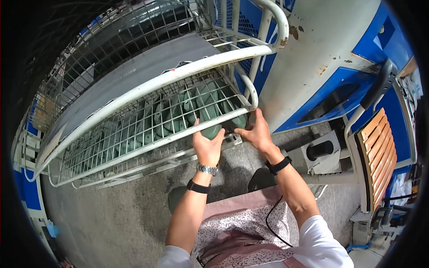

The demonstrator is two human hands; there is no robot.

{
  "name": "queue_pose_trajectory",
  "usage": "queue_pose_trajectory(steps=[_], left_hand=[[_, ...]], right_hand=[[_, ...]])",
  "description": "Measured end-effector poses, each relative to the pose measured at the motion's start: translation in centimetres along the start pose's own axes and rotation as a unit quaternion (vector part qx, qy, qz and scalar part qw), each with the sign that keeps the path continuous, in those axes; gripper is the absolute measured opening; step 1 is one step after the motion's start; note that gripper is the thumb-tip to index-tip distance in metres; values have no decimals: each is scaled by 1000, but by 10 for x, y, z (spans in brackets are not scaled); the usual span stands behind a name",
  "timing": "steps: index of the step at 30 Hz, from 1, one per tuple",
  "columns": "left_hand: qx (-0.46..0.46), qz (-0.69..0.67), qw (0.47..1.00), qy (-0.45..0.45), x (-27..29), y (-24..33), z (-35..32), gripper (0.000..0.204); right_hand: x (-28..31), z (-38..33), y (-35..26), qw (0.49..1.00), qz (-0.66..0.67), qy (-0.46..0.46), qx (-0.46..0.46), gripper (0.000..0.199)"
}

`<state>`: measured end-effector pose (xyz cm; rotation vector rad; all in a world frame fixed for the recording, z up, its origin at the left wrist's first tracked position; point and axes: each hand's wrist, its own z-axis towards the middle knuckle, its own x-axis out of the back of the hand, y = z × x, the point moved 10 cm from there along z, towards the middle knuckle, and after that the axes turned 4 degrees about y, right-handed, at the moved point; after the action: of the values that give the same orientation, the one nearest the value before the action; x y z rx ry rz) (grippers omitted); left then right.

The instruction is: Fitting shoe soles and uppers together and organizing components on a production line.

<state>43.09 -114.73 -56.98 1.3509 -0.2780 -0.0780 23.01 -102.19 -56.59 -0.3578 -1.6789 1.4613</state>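
Several dull green, rounded moulded pieces point(172, 115) lie packed in a row inside the lower wire basket point(111, 154) of a white rack. My left hand point(208, 145) is at the basket's front rail, its fingers and thumb around a green piece that shows below the rail. At the basket's right end, my right hand point(258, 133) has thumb and fingers about the end of the green pieces; the fingertips are partly hidden. The two hands face each other, a short gap apart. A metal watch and a black band are on my left wrist, a black band on my right.
Above the basket runs a grey flat shelf point(147, 67) with a thick white front rail point(156, 82). A white and blue machine column point(308, 58) stands close on the right. Beyond my right arm is a wooden-slatted seat point(377, 156). A black cable point(269, 216) hangs across my apron.
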Motion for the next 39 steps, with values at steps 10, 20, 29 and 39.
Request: queue_pose_trajectory(steps=[10, 20, 29, 39], left_hand=[[24, -188, 979, -75, 3, -2, 3, 63], [-155, 151, 970, -113, 7, 30, 19, 42], [-110, 239, 965, -21, -1, 4, 43, 37], [-28, 355, 923, -146, -4, 2, 48, 42]], right_hand=[[-16, 23, 2, 993, -5, -99, 64, 93], [-17, 29, -6, 984, -111, -84, 108, 98], [-13, 28, -13, 978, -104, 84, 161, 72], [-11, 35, -9, 983, -118, 76, 116, 68]])
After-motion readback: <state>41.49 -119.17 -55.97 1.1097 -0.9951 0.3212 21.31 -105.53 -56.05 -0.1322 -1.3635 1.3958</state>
